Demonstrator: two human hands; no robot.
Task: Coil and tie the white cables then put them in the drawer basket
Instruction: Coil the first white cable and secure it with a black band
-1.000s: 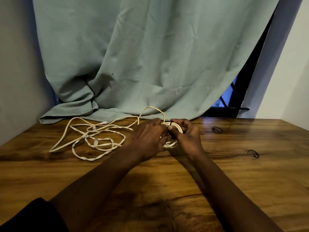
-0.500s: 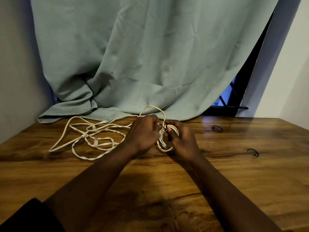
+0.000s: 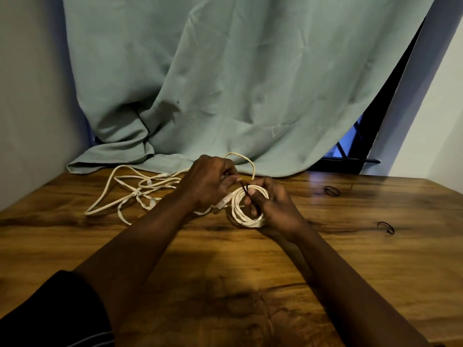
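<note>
Wood-grain table point(image 3: 325, 271) before a green curtain point(image 3: 225, 83): near its far edge, right hand point(image 3: 275, 209) grips a coiled white cable point(image 3: 240, 217), left hand point(image 3: 208, 184) pinches a thin black band point(image 3: 244, 189) across it; loose white cables point(image 3: 125, 194) sprawl far-left.

Coiled white cable point(image 3: 248, 217): small round bundle of several loops, gripped by the right hand point(image 3: 275, 209), its plug end poking out on the left side. A thin black band point(image 3: 245, 191) is stretched over the coil's top edge and pinched by the left hand point(image 3: 208, 182). Loose white cables point(image 3: 140, 194): uncoiled tangle lying flat left of the coil; two spare black bands point(image 3: 332, 191) lie flat, well apart to the right.
</note>
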